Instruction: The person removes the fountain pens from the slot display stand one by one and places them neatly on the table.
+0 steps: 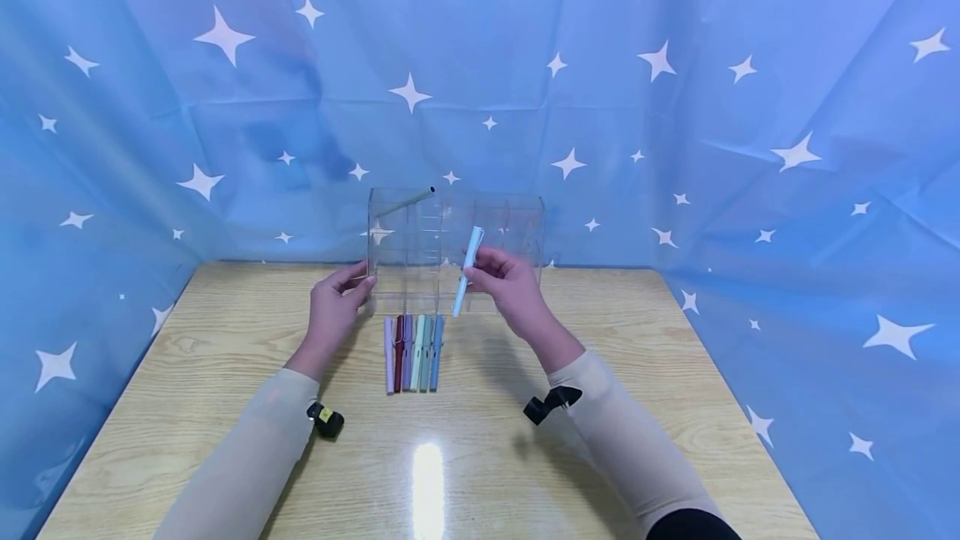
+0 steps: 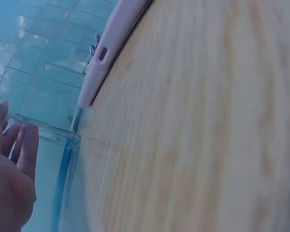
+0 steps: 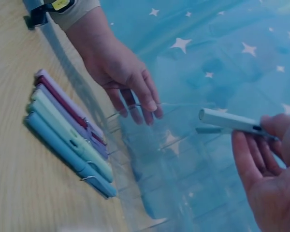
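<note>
A clear plastic organizer [image 1: 405, 261] with compartments stands at the back of the table. At its left side my left hand [image 1: 337, 302] holds the edge, with thumb and fingers on either side of the wall in the right wrist view. My right hand [image 1: 513, 286] pinches a light blue pen [image 1: 467, 273] between thumb and fingers, tilted in front of the organizer's right half. A dark-ended green pen [image 1: 405, 203] leans in the organizer's upper left part. Several capped pens lie side by side before the organizer, among them a dark red pen [image 1: 399, 357] and a blue pen [image 3: 67, 152].
The wooden table [image 1: 480, 457] reaches back to a blue curtain [image 1: 495, 48] with white stars, which hangs behind and along both sides. A lilac pen [image 2: 106, 58] lies closest to the left wrist camera. Each wrist carries a small black camera [image 1: 326, 421].
</note>
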Motion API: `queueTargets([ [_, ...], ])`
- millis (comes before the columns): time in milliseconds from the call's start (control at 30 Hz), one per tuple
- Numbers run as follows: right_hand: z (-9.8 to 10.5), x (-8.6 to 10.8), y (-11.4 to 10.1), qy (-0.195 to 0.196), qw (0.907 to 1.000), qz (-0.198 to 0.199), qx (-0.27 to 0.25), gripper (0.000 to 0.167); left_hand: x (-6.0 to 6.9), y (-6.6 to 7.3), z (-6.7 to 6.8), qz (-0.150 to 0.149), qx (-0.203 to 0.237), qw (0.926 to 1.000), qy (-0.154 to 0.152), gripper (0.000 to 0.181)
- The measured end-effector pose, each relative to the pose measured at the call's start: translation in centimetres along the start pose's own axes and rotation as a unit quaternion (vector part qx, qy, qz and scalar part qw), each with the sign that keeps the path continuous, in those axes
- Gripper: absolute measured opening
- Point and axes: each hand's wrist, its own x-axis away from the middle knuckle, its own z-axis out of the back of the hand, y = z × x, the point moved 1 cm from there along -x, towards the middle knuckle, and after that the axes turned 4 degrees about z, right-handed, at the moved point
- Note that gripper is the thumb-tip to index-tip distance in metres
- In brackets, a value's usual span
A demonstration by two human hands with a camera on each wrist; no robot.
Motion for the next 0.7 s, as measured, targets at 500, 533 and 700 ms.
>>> queueTargets([
  [500,0.2,2.2,2.1,-0.029,0.9985,-0.042,0.018,0.032,0.0,-0.5,0.3,-0.015,0.004,0.9999,-0.003,0.037],
  [533,0.2,2.4,2.3,-0.029,0.9983,-0.048,0.015,0.033,0.0,-0.5,0.3,-0.014,0.003,0.9999,-0.003,0.037],
  [700,-0.1,3.1,3.3,-0.027,0.9966,-0.076,0.017,0.036,0.0,-0.5,0.3,-0.016,-0.002,0.9999,-0.004,0.037],
])
